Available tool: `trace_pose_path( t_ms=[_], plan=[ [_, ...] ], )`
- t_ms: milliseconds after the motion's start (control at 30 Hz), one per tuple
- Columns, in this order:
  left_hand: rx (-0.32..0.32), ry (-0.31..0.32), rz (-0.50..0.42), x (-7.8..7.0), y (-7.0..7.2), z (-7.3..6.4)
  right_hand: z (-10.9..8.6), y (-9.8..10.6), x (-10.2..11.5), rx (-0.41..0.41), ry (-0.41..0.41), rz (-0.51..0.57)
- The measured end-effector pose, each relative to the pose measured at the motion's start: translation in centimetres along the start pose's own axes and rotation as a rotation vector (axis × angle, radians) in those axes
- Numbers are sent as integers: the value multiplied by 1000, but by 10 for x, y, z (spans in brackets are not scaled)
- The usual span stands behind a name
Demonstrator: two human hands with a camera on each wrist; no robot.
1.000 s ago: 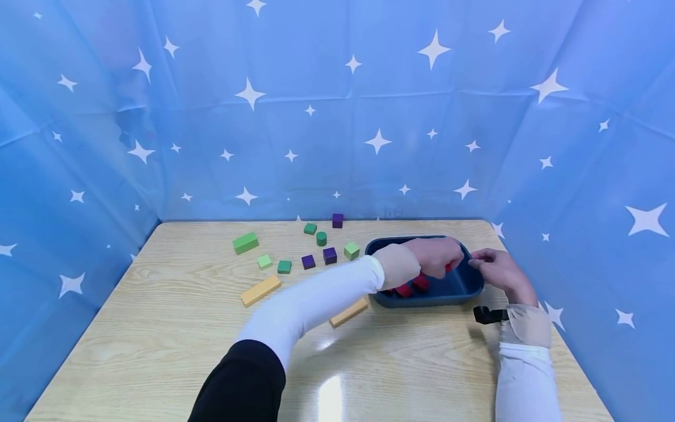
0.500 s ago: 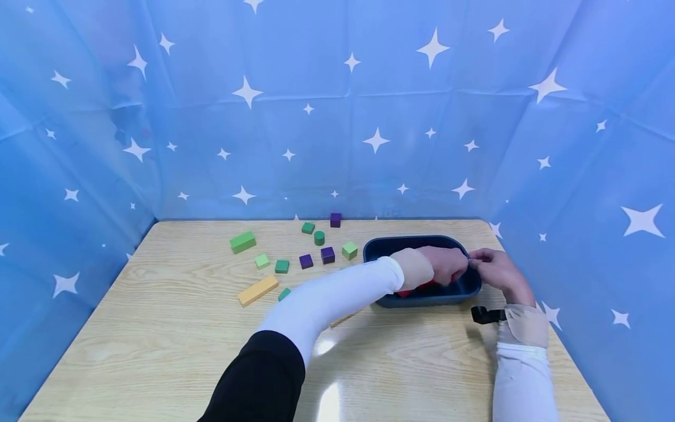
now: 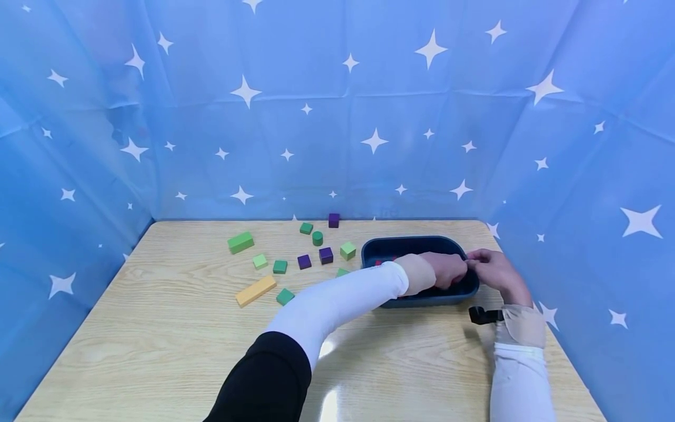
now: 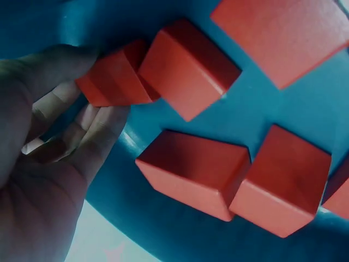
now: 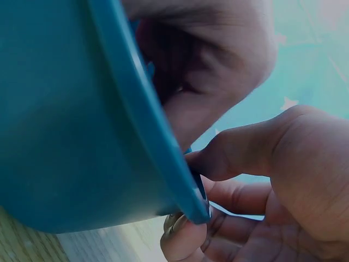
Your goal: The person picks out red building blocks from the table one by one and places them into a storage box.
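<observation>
Inside a dark blue plastic bin [image 3: 422,302], my left hand [image 3: 448,269] reaches low near the right end. Its thumb and fingers pinch a red block [image 4: 114,79], as the left wrist view shows; the block's far side touches or nearly touches another red block [image 4: 188,68]. Several more red blocks lie on the bin's floor, among them a longer one [image 4: 196,166] and a cube-like one [image 4: 283,180]. At the right end, my right hand [image 3: 498,274] grips the bin's rim [image 5: 147,120], thumb on the inner side and fingers outside and below.
Left of the bin, loose blocks lie on the wooden table [image 3: 174,328]: an orange bar [image 3: 255,291], a green block [image 3: 241,242], a purple cube [image 3: 326,255], a green cylinder [image 3: 317,238], a light green cube [image 3: 348,251]. My left forearm crosses over the table. A starry blue curtain [image 3: 295,117] stands behind.
My left hand has moved a little right and lower into the bin, its forearm following and uncovering a green block. The right hand stays on the rim.
</observation>
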State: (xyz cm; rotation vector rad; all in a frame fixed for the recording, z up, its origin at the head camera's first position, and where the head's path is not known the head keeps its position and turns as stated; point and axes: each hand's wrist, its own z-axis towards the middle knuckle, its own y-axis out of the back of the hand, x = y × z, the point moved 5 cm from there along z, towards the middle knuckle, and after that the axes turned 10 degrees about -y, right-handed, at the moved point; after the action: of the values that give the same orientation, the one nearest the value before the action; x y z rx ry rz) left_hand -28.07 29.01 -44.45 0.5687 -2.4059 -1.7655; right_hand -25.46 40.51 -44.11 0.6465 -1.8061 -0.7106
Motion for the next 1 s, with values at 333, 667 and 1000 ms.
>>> trace_pose_path(
  t_ms=[333,667,1000],
  plan=[
    [-12,-4,-31,1,-10,3,0,-4,0,3,-1,4],
    [-32,-11,-133,14,-4,-11,-2,-5,-4,6,-7,28],
    [-318,35,-180,49,28,-90,-2,-4,4,-14,-28,-28]
  ],
)
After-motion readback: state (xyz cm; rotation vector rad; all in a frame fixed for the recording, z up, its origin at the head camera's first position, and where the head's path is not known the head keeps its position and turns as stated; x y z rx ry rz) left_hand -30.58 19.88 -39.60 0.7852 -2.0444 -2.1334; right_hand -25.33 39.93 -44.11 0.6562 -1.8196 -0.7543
